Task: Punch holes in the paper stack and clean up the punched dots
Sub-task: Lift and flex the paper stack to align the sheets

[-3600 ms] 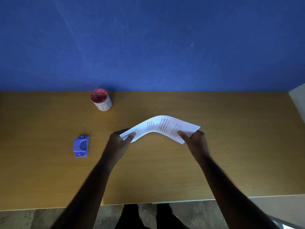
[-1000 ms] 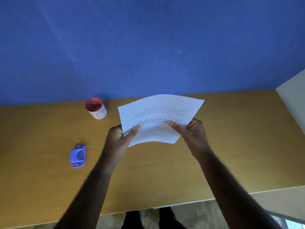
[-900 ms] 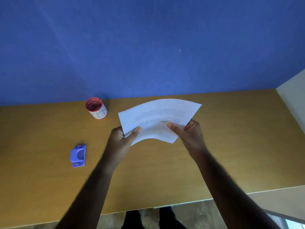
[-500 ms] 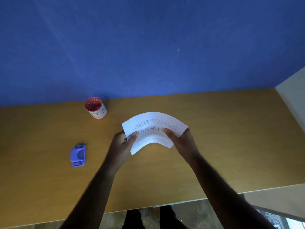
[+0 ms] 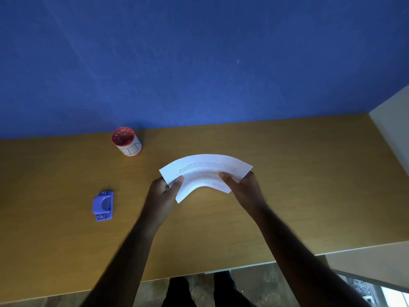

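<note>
A white paper stack with printed text is held above the middle of the wooden table, bowed upward in an arch. My left hand pinches its left end, thumb on top. My right hand pinches its right end the same way. A small purple hole punch lies on the table to the left of my left hand, apart from it. A white cup with a red inside, holding small pale bits, stands near the wall at the back left.
A blue wall rises straight behind the table. A pale wall or panel borders the table's right end. The table's front edge runs below my forearms, with the floor and my legs under it.
The paper stack went from held up and tilted toward me to lowered near the table and bowed. Both hands came down with it and keep their grip.
</note>
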Demonstrator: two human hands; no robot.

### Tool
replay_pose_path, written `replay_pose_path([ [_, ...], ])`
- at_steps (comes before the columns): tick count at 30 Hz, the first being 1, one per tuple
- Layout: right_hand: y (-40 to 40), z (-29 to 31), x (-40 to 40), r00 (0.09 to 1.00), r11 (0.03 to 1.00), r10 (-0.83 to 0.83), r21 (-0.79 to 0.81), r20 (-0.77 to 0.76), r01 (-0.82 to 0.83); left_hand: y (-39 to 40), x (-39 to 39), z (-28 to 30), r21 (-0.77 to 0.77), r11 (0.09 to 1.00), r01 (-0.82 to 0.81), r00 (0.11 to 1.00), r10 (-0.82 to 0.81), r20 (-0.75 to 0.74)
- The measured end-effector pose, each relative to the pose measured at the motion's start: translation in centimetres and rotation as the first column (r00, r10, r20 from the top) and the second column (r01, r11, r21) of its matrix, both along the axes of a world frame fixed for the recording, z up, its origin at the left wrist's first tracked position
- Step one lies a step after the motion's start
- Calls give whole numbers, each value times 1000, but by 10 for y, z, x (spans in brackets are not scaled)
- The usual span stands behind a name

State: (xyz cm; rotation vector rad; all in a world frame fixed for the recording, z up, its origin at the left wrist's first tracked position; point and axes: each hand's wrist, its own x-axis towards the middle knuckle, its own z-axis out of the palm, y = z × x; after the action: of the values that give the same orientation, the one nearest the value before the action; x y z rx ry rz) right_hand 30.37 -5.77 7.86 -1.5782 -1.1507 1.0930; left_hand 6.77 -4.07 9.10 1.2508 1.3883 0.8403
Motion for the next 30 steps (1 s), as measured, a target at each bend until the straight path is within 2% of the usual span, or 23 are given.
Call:
replay_pose_path([
  [5, -2, -8, 4, 996, 996, 79, -50, 39, -77, -1, -1, -3, -5, 998, 56, 998, -56, 3],
  [10, -5, -15, 4, 1000, 996, -8, -91, 29, 11, -2, -4, -12, -52, 998, 23, 998, -26, -65],
  [17, -6, -7, 4, 1000, 999, 13, -47, -9, -14, 2, 1, 0, -32, 999, -10, 999, 9, -37],
  [23, -7, 9, 13, 999, 999, 33, -43, 20, -32, 5, 4, 16, 56, 998, -34, 997, 30, 66],
  [30, -16, 9, 24, 998, 998, -26, -55, -56, 23, 12, 7, 36, 91, 990, -104, 965, 78, 251],
])
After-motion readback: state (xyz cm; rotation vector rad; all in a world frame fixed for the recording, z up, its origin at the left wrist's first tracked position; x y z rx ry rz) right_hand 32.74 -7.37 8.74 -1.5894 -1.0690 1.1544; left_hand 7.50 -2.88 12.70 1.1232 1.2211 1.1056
